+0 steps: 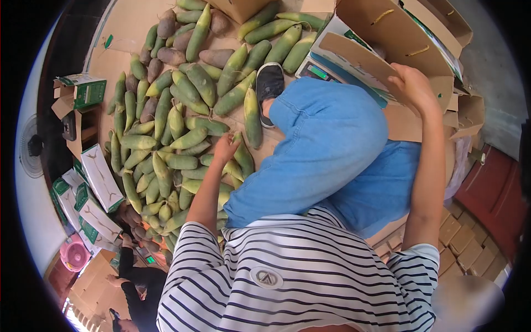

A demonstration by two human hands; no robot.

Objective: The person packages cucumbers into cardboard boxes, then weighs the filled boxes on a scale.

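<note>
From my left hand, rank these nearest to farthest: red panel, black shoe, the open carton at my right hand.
From your left hand:
1. Black shoe, just ahead
2. Open carton, at your right hand
3. Red panel, far right

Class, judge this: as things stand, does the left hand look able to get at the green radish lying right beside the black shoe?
Probably yes: the left hand is close by, and the green radish lies uncovered beside the black shoe, with only another radish partly between them.
</note>
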